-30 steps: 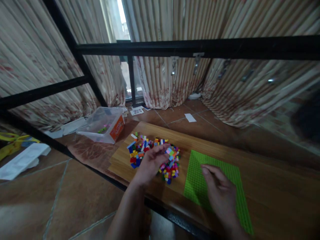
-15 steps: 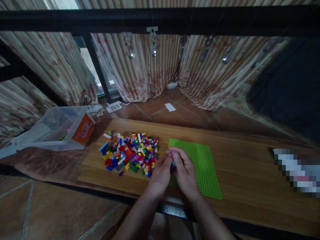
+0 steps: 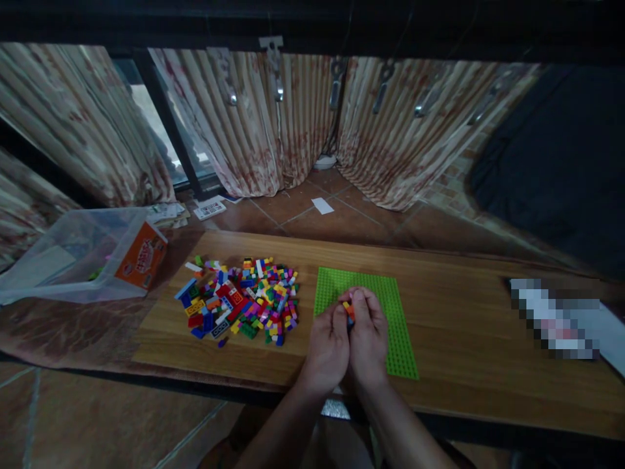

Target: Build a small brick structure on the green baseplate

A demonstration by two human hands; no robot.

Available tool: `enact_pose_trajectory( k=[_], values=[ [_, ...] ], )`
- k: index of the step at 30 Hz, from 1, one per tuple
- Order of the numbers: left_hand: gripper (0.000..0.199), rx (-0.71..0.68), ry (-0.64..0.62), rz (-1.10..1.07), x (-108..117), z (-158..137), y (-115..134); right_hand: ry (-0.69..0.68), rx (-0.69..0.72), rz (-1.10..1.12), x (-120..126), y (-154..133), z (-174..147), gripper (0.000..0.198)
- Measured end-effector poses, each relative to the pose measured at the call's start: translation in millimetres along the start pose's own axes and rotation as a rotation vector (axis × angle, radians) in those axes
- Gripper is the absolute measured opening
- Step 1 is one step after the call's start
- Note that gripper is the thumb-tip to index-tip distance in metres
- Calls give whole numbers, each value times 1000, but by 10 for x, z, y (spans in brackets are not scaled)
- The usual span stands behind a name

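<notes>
My left hand [image 3: 328, 345] and my right hand [image 3: 367, 332] meet over the near part of a green baseplate [image 3: 400, 345]. Between their closed fingers is a small cluster of toy bricks [image 3: 349, 311], with orange, yellow and blue showing. The fingers cover most of it, so its full shape is hidden. To the left of my hands, a heap of loose toy bricks [image 3: 244, 303] in many colours lies spread on the wooden tabletop [image 3: 463, 339].
A clear plastic bin [image 3: 78, 254] with an orange label lies on its side at the left. On the table's right sits a blurred-out flat object [image 3: 554, 322]. Curtains [image 3: 303, 130] hang beyond the table, and a white paper [image 3: 322, 206] lies on the tiled floor.
My hands have drawn closer together and turned the bricks, so orange and yellow show where blue showed before. The view has shifted a little to the right.
</notes>
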State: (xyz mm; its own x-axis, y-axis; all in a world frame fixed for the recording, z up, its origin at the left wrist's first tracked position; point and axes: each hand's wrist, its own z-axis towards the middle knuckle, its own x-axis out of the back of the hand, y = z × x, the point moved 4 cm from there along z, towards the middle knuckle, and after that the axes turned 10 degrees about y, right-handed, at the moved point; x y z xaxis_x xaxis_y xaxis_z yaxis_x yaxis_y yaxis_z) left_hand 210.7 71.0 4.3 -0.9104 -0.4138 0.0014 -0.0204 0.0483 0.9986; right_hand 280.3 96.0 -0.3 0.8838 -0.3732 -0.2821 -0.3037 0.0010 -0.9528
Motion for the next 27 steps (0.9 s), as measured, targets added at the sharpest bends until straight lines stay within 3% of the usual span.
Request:
enact_pose_trajectory(
  k=[4, 6, 8, 11, 14, 18, 22, 27],
  values=[
    [32, -6, 24, -60, -12, -39, 1, 37, -354, 348, 5, 41, 128, 17],
    [32, 53, 35, -133, 3, -29, -16, -25, -524, 481, -3, 49, 178, 13],
    [36, 133, 40, -201, 19, -9, -32, -82, -604, 540, 11, 30, 213, 11],
    [42, 235, 48, -222, 37, 19, -42, -129, -564, 534, 42, -29, 210, 12],
    [44, 254, 42, -144, 53, 41, -41, -218, -424, 376, 23, -71, 116, 19],
    [41, 115, 79, 13, 102, 61, -26, -254, -248, 162, -20, -45, 2, 20],
    [37, -74, 28, 187, 90, 27, 26, -139, -166, 190, -10, -14, 21, 10],
    [38, -132, -14, 265, 60, 5, 47, -78, -112, 190, 4, 6, 53, 12]
  ],
)
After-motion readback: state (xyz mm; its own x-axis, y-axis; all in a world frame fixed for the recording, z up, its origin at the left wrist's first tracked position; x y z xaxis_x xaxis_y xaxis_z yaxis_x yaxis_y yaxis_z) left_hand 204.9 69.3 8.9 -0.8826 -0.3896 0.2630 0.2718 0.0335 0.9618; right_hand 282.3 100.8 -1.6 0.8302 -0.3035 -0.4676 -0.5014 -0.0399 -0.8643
